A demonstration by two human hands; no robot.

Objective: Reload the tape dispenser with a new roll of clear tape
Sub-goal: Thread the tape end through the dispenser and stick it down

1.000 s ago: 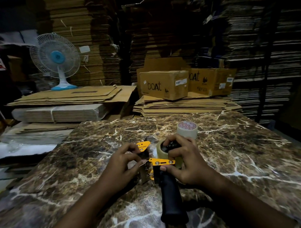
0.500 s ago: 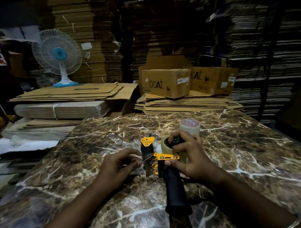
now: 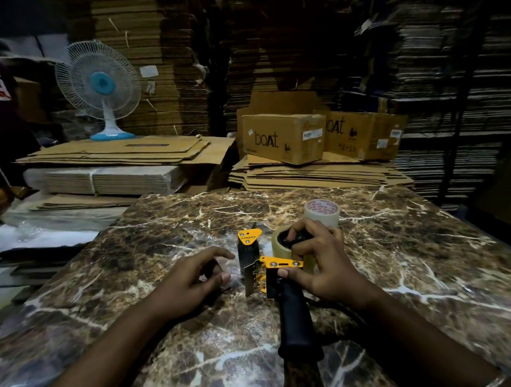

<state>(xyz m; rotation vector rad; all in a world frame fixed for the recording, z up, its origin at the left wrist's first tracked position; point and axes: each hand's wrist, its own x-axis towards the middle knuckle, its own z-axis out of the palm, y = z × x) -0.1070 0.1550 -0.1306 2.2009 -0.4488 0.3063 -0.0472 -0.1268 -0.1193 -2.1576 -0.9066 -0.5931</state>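
Looking mostly done: clear tape roll (image 3: 282, 244) sits on the yellow-and-black handheld tape dispenser (image 3: 276, 275), right hand (image 3: 317, 263) clamped over both. Left hand (image 3: 193, 278) hovers loosely curled at 9 o'clock, empty as far as I can tell, so threading's probably left.

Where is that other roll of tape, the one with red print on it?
In the head view, the spare roll stands on the marble table, right of centre, just behind the right hand.

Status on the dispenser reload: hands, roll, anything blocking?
Right hand grips tape dispenser, fingers on mounted clear roll. Left hand open, resting beside it, empty. Spare roll stands behind. Nothing blocking.
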